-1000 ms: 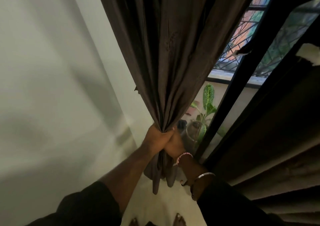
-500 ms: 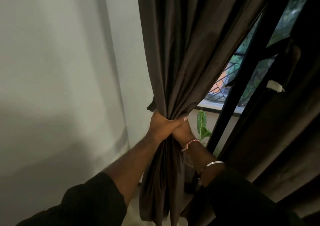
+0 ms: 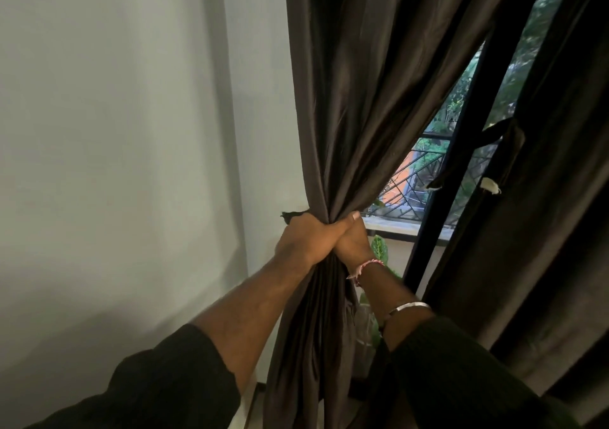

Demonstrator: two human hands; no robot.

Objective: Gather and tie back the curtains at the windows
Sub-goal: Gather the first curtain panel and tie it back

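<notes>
A dark brown curtain (image 3: 362, 99) hangs against the pale wall (image 3: 115, 132) at the left of the window and is bunched into a narrow waist at mid-height, where both hands clasp it. The left hand (image 3: 306, 241) wraps round the gathered cloth from the wall side, fingers curled tight and thumb laid across the front. The right hand (image 3: 354, 242) closes on the same bunch from the window side, touching the left; its fingers are mostly hidden behind the cloth, so how fully they close is hard to tell, though it plainly has hold of the fabric. A small dark tab (image 3: 291, 215), possibly a tieback end, pokes out by the left knuckles. Below the grip the curtain falls in loose folds between the forearms. The right wrist carries a red and white thread band (image 3: 365, 268) and further down the arm a silver bangle (image 3: 408, 306). A black window frame (image 3: 461, 152) slants beside a second dark curtain (image 3: 543, 198) at right, with a green leafy plant (image 3: 380, 250) and an iron grille (image 3: 415, 178) beyond the glass
</notes>
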